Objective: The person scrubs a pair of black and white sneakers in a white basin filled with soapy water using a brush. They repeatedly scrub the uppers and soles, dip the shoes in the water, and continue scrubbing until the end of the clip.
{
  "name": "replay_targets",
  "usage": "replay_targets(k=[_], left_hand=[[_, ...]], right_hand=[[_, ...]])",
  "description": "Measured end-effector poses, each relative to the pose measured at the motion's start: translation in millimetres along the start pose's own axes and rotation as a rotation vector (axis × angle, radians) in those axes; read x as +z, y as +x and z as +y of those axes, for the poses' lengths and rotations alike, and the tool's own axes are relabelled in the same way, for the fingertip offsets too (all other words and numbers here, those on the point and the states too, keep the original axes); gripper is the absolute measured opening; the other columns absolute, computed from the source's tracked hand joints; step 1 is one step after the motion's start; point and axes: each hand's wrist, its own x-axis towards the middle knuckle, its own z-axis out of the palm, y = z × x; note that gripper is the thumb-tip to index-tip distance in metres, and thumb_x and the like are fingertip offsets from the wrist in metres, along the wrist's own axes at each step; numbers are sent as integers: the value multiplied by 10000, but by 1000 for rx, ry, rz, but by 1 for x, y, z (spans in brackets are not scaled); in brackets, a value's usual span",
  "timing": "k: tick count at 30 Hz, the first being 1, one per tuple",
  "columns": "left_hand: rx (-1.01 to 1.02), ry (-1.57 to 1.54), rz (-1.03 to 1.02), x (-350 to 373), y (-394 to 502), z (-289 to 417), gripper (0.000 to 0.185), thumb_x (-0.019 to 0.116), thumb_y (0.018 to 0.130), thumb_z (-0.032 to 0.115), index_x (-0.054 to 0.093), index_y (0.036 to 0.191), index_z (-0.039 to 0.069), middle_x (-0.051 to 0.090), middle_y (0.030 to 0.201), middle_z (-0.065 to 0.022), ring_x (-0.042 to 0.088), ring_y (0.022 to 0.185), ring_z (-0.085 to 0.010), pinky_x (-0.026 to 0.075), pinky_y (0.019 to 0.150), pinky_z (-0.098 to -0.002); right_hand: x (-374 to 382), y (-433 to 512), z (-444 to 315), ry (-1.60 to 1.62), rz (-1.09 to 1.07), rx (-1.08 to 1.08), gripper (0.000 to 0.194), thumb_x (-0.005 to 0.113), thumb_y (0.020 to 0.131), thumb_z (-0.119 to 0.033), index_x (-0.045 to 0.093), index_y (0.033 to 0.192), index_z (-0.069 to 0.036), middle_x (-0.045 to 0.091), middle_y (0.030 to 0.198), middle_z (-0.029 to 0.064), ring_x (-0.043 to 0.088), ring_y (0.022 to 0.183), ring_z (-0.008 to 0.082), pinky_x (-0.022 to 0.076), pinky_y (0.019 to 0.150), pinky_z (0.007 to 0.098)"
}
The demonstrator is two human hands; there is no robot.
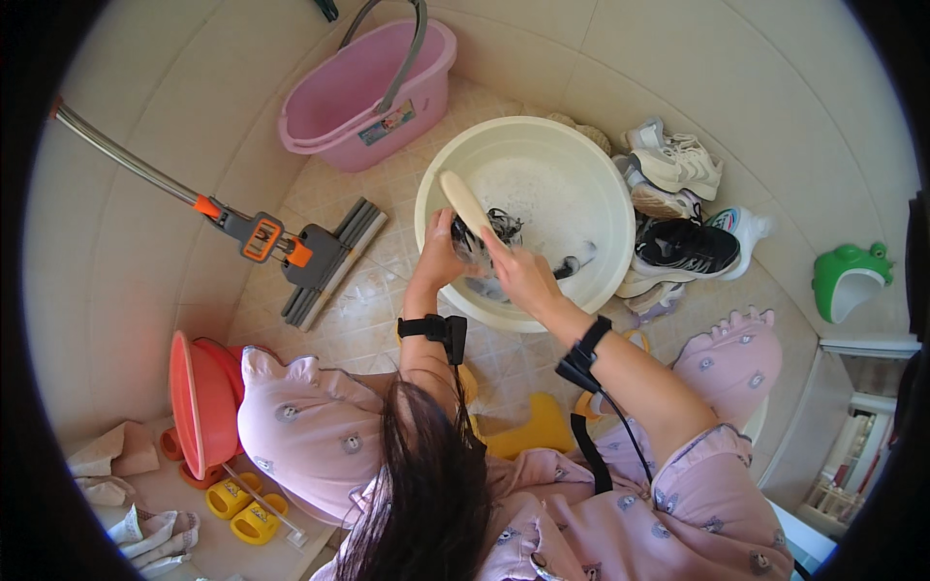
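A round cream plastic basin (581,152) with cloudy, sudsy water stands on the tiled floor before me. At its left side my left hand (439,250) grips a wet black-and-white shoe (468,240) with dark laces, tilted over the water. My right hand (519,272) holds the pale handle of a brush (465,200) just above that shoe; the bristles are hidden. Another dark shoe (567,267) lies partly under the water near the basin's right side.
Several sneakers (676,167) and a white bottle (752,236) crowd the basin's right. A pink bucket (363,87) stands behind left, a sponge mop (327,265) at left. Red basins (196,399) and yellow slippers (254,512) are lower left; a green frog-shaped urinal (846,279) is at right.
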Motion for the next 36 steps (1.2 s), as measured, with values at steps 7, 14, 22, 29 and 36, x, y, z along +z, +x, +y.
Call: replay_targets(k=[7,14,22,29,36], left_hand=[[-10,38,110,-7,3,-9,888,841,359,32,472,1166,69,508,1093,-141,508,1018,-319,444,864,-376],[-34,-18,78,7,-1,-4,821,830,414,47,462,1147,78,512,1081,-123,516,1000,-280,437,867,-348],[-77,-16,15,-8,-2,-14,887,828,336,30,453,1137,91,485,1096,-142,487,1032,-312,430,871,-378],[-51,-63,21,-9,-8,-17,970,856,302,67,429,1173,60,472,1122,-134,470,1065,-295,422,900,-365],[-35,4,39,-21,-4,-21,806,857,363,63,488,1080,69,536,1047,-106,525,996,-234,460,824,-340]], right_hand=[[-28,-48,-10,-80,-341,59,517,475,826,-100,352,1323,-161,554,624,176,567,530,355,455,476,441],[-19,3,-20,68,-125,91,484,484,803,-78,400,1276,-145,568,614,187,573,544,365,448,462,445],[-32,-74,3,6,-387,124,552,489,810,-91,348,1331,-207,553,582,182,567,524,357,442,471,448],[4,-19,3,111,-125,-7,591,493,800,-73,325,1342,-242,564,621,182,577,549,349,445,481,437],[-23,-94,60,-227,-670,133,542,479,804,-81,356,1315,-216,599,691,162,605,604,321,483,529,424]])
